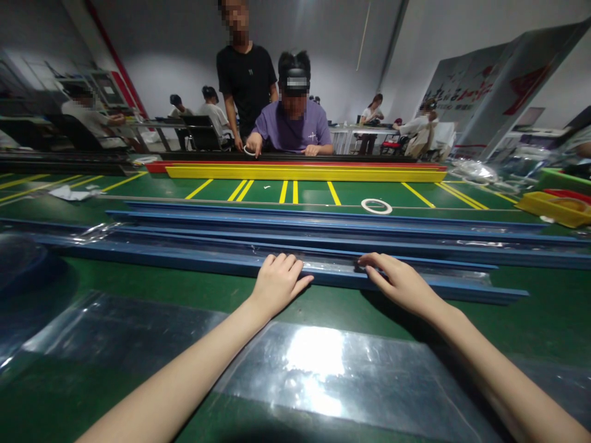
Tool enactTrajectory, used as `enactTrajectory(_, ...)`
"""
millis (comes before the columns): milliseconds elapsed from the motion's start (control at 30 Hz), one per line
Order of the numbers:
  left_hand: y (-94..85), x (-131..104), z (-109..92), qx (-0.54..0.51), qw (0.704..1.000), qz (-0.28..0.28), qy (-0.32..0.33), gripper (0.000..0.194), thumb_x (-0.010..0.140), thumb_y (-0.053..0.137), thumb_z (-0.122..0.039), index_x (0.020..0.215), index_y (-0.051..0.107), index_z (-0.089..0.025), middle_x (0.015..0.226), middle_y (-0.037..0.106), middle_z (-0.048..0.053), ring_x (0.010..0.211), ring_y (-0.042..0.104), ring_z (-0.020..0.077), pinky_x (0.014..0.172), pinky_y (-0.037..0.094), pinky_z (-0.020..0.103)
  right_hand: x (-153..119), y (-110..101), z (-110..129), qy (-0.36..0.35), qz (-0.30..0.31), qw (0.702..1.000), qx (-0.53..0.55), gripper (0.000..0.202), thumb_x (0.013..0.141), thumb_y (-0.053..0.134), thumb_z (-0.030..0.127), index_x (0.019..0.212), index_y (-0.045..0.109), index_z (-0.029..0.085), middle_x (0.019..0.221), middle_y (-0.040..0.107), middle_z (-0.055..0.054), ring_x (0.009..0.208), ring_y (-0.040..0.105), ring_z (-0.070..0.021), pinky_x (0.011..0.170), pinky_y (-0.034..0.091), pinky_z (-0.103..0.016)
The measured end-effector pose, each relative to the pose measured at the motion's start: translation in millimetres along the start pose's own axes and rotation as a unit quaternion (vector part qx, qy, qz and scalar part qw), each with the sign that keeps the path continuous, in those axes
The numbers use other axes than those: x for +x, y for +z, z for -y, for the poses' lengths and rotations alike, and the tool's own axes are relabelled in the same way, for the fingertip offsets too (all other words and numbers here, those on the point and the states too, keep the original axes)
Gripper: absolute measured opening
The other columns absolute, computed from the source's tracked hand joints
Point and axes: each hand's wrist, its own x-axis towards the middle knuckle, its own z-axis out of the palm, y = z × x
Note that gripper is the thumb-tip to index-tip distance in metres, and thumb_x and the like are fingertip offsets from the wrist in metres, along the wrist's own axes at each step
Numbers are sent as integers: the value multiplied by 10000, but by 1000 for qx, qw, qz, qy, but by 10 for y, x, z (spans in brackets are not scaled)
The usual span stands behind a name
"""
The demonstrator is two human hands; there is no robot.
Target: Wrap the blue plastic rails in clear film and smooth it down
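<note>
A long blue channel strip [184,258] lies lengthwise in front of me, its open side up, with shiny clear film [339,264] inside. My left hand [276,284] is closed over its near wall, fingers bent inside and thumb on the outer side. Further right, my right hand [404,283] straddles the same wall, fingers curled into the strip and thumb outside; its fingertips are partly hidden. Nearer to me, a wide clear plastic sheet [369,375] lies flat under my forearms. More blue strips [415,234] lie just behind.
Yellow strips [305,175] and a red strip [157,167] lie across the green table. A white tape ring [376,206] is behind the blue strips. Yellow bin [554,209] stands at right, crumpled white wrapping [74,193] at left. A co-worker [293,126] sits opposite, another person [247,80] stands behind.
</note>
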Motion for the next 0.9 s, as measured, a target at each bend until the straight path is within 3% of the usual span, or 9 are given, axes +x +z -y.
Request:
enactTrajectory(467,5,-2,-5,4,1000,-1,1,346,861,344,-428,784,547,-159,758,574,52,729,486,183,635,286,311,-7,26,32,-31,-14,997,-62,320,864,308,340,1062,515,196,997,609,-67,902,542,-177,785,407,-313)
enactTrajectory(767,11,6,-5,-1,1000,-14,1,325,852,370,-418,760,548,-161,742,574,53,716,485,184,629,283,316,-29,-110,-91,0,-77,993,-89,300,861,304,339,808,567,204,812,616,-46,740,549,-145,614,372,-239)
enactTrajectory(900,11,8,-9,-2,1000,-13,3,331,855,364,-420,754,543,-160,744,575,50,718,487,181,635,285,317,2,-86,-6,11,-66,987,-143,316,864,291,350,709,524,205,683,583,-18,644,534,-128,542,308,-227)
